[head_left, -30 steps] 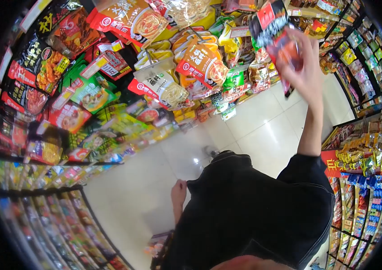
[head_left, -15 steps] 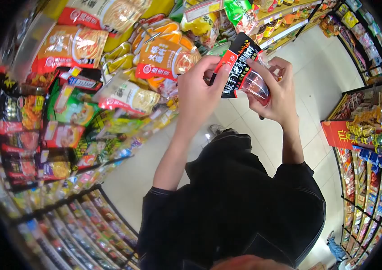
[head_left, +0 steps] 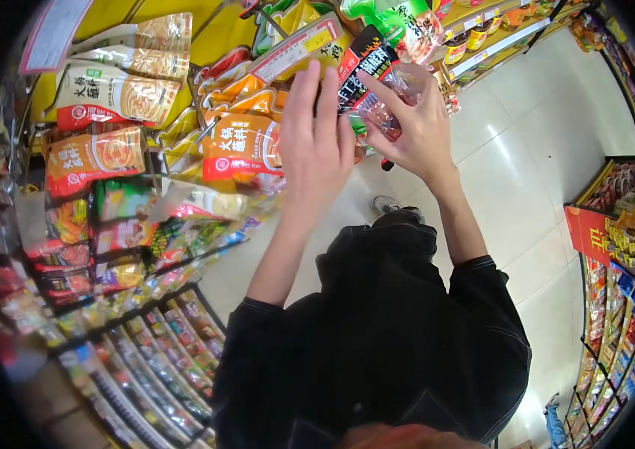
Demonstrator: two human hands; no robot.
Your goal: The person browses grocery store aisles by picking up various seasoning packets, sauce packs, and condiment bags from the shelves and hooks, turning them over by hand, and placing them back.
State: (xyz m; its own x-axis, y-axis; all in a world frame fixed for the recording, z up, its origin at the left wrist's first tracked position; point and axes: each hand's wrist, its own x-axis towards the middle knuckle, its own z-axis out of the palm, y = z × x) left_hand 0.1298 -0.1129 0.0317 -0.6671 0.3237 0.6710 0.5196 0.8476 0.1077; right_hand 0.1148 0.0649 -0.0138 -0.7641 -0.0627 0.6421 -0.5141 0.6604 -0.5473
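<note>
My right hand (head_left: 416, 123) grips a black-and-red hot pot seasoning packet (head_left: 366, 63) with a clear window showing reddish contents. Its thumb and fingers are on the packet's right side. My left hand (head_left: 314, 142) is just left of the packet, fingers stretched upward and apart, holding nothing. Whether its fingertips brush the packet's edge I cannot tell. An orange dipping sauce pouch (head_left: 239, 146) hangs beside my left hand. Behind the packet's top are a green-and-white pouch (head_left: 400, 26) and a price sign (head_left: 299, 49).
White-and-red sauce pouches (head_left: 119, 93) hang on the yellow rack at left, with lower shelves of packets (head_left: 138, 367) beneath. Bottles (head_left: 475, 37) stand on a shelf at the top. Tiled floor (head_left: 512, 172) runs between this rack and stocked shelves (head_left: 609, 329) on the right.
My left hand has let go of the packet and opened its fingers. My right hand, still holding the packet, has moved up and left toward the rack. The view has shifted.
</note>
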